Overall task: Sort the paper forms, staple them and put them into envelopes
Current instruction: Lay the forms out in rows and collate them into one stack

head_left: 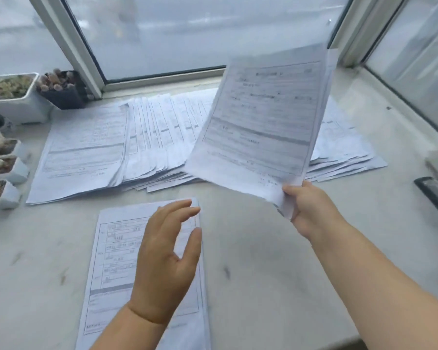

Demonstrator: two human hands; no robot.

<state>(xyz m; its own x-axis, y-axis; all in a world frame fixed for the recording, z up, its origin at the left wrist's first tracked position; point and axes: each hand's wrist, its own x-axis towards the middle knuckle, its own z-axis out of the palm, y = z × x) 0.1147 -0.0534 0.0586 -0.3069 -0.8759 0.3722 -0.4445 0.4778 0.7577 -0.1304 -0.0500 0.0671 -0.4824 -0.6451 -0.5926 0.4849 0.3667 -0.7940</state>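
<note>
Left hand [166, 263] low, fingers relaxed — right hand [306, 208] raised, pinching.

Forms [261, 122]: thin matt paper, edges slightly curled. Countertop [263, 261]: smooth, veined, probably marble.

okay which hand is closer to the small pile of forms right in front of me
Left. The left hand hovers open directly over the near pile; the right hand is off to its right, holding up lifted forms.

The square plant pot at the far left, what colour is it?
The square plant pot is white, with brownish-green filling inside; the head view shows it.
</note>
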